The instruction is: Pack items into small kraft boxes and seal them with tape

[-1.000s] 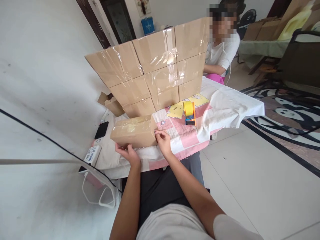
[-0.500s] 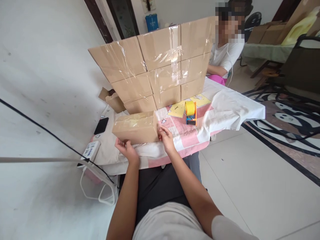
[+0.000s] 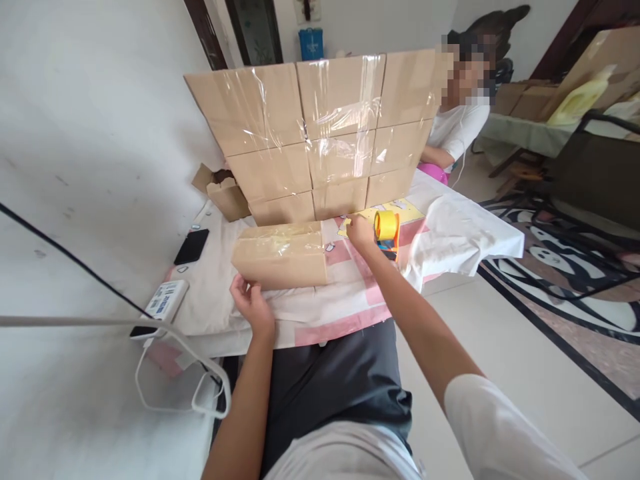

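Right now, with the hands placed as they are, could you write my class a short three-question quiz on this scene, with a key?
1. Which is nearest the right hand: (a) black slab, (b) yellow tape roll, (c) blue container?
2. True or false: the left hand is at the left end of the single box.
3. Fill in: the taped stack behind shows ___ rows of boxes.

Key: 1 b; 2 true; 3 three.

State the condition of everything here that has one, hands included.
Long carton, closed, tape across top
Carton stack, visible faces shut, taped
Small carton, open, flap raised
Tape dispenser, yellow roll loaded
Black phone, flat, screen dark
Left hand, fingers curled at long carton's corner
Right hand, curled, apart from long carton
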{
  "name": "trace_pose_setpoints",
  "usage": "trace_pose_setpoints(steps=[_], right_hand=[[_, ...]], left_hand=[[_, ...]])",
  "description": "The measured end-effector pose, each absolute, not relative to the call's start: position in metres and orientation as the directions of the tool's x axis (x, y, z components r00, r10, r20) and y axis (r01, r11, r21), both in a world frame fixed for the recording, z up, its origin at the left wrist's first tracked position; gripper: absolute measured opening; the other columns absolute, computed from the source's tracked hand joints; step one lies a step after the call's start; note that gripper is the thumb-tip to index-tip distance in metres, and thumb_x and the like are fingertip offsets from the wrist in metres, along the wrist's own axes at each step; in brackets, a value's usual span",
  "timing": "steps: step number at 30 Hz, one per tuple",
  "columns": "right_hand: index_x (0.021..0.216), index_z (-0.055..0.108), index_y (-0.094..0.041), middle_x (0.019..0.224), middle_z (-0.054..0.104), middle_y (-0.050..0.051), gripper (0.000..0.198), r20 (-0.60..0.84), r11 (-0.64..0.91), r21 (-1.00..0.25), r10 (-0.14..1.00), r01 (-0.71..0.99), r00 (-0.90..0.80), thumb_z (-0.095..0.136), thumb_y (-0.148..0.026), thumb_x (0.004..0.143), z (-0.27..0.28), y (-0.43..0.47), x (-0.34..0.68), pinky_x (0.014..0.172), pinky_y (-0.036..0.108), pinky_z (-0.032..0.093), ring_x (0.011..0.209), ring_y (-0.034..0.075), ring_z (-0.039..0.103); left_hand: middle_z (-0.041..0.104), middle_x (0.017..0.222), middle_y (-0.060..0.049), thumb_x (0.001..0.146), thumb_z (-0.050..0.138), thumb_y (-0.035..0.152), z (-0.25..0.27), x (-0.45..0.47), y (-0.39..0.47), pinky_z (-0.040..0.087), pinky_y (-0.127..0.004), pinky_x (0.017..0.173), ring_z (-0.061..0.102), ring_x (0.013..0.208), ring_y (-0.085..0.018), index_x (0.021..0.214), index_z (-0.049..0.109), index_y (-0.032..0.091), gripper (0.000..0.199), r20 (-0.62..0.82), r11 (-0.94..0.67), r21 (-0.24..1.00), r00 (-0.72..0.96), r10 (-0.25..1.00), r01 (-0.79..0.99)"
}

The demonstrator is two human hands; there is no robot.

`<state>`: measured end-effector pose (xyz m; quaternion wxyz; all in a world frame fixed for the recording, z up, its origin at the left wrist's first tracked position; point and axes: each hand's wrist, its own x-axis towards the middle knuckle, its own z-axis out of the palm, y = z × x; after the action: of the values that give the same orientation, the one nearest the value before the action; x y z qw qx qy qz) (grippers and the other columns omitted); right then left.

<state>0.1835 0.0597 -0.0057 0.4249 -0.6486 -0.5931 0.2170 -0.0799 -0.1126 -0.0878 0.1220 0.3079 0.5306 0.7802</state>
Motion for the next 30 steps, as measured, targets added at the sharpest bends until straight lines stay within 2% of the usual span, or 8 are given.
trace_pose_setpoints(steps=[4,7,11,14,17,19,24,30], right_hand=[[0.084,0.070,-0.012,0.102,0.071,0.020,0.016,0.159,-0.004,-0.607,0.979,0.795,0.127,0.059,-0.001,0.084,0.010,0.081,0.196,0.092,0.039,0.048,0.104,0.030,0.067],[0.103,0.069,-0.013,0.116,0.069,0.020,0.021,0.178,0.005,-0.489,0.980,0.872,0.094,0.053,-0.006,0.092,0.011,0.080,0.199,0.091,0.036,0.048,0.108,0.029,0.065],[0.124,0.064,-0.011,0.116,0.069,0.020,0.030,0.162,0.041,-0.409,0.986,0.912,0.028,0.050,-0.012,0.098,0.002,0.071,0.196,0.089,0.034,0.049,0.108,0.028,0.065],[0.124,0.069,-0.017,0.126,0.067,0.015,0.030,0.141,0.208,-0.395,0.976,0.895,-0.164,0.058,-0.017,0.097,-0.010,0.061,0.186,0.092,0.030,0.048,0.108,0.024,0.065],[0.113,0.076,-0.021,0.128,0.064,0.010,0.022,0.130,0.358,-0.397,0.933,0.845,-0.334,0.065,-0.023,0.094,-0.024,0.051,0.175,0.090,0.027,0.048,0.102,0.020,0.066],[0.105,0.077,-0.019,0.124,0.063,0.011,0.019,0.149,0.398,-0.403,0.917,0.824,-0.370,0.061,-0.022,0.096,-0.029,0.047,0.171,0.087,0.028,0.047,0.097,0.020,0.065],[0.108,0.074,-0.014,0.118,0.063,0.013,0.027,0.218,0.410,-0.443,0.912,0.797,-0.348,0.049,-0.014,0.097,-0.033,0.048,0.175,0.086,0.029,0.046,0.097,0.020,0.062],[0.106,0.077,-0.016,0.118,0.064,0.011,0.021,0.230,0.496,-0.513,0.866,0.701,-0.444,0.061,-0.015,0.092,-0.042,0.043,0.179,0.095,0.025,0.045,0.101,0.018,0.061]], left_hand=[[0.064,0.129,-0.011,0.079,0.062,0.021,-0.088,-0.080,-0.112,0.046,-0.040,0.109,0.061,0.121,-0.022,0.123,0.059,0.019,0.043,0.333,-0.410,0.905,-0.789,0.516,0.113],[0.064,0.128,-0.010,0.080,0.062,0.020,-0.089,-0.081,-0.113,0.046,-0.039,0.109,0.061,0.121,-0.021,0.122,0.060,0.020,0.042,0.326,-0.405,0.908,-0.786,0.525,0.106],[0.065,0.127,-0.009,0.080,0.061,0.021,-0.090,-0.082,-0.114,0.045,-0.040,0.111,0.061,0.122,-0.021,0.121,0.060,0.020,0.041,0.317,-0.395,0.913,-0.782,0.537,0.099],[0.065,0.125,-0.010,0.081,0.061,0.023,-0.090,-0.082,-0.114,0.046,-0.040,0.110,0.061,0.121,-0.022,0.120,0.059,0.019,0.040,0.303,-0.384,0.919,-0.786,0.539,0.091],[0.064,0.125,-0.010,0.081,0.062,0.023,-0.090,-0.081,-0.114,0.045,-0.041,0.111,0.061,0.121,-0.022,0.120,0.059,0.019,0.039,0.304,-0.380,0.920,-0.786,0.539,0.096],[0.064,0.124,-0.009,0.081,0.061,0.023,-0.090,-0.081,-0.114,0.046,-0.041,0.110,0.061,0.120,-0.022,0.119,0.059,0.020,0.038,0.308,-0.378,0.920,-0.783,0.541,0.101],[0.065,0.119,-0.008,0.080,0.062,0.025,-0.091,-0.083,-0.113,0.046,-0.042,0.109,0.062,0.116,-0.022,0.116,0.061,0.020,0.036,0.312,-0.377,0.920,-0.782,0.540,0.106],[0.066,0.117,-0.008,0.078,0.065,0.026,-0.093,-0.085,-0.112,0.046,-0.042,0.107,0.062,0.114,-0.022,0.115,0.063,0.019,0.037,0.312,-0.370,0.922,-0.780,0.543,0.110]])
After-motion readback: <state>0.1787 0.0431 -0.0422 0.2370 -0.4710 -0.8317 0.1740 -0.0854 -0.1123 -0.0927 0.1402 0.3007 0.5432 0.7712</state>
